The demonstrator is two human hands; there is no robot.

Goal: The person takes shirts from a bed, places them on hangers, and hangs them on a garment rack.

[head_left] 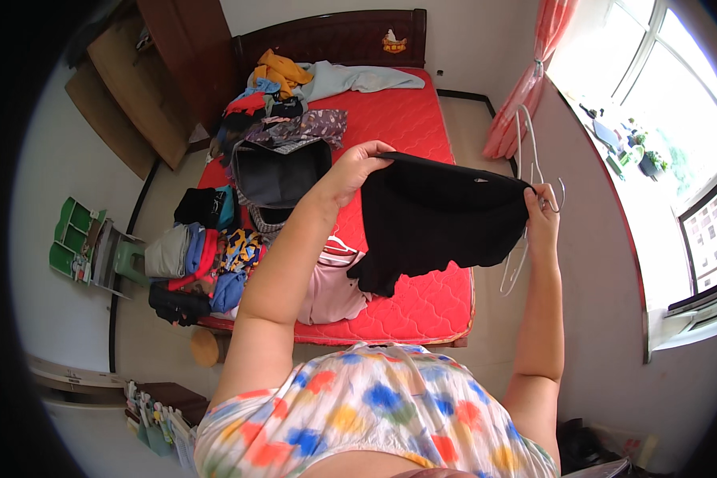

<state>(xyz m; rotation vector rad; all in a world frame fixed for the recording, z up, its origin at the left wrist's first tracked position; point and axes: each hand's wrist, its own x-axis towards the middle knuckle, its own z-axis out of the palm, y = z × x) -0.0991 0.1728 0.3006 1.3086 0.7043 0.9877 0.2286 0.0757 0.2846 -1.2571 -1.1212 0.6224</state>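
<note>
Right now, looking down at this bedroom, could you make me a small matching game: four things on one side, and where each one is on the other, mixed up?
Things:
1. black garment
2. white wire hanger
3. pink garment
4. green stool

Places:
A. on the floor left of the bed
B. stretched between the left hand and the right hand
C. lying on the red mattress, near its front edge
D. hanging by the right hand

Pairs: 1-B, 2-D, 3-C, 4-A
</note>
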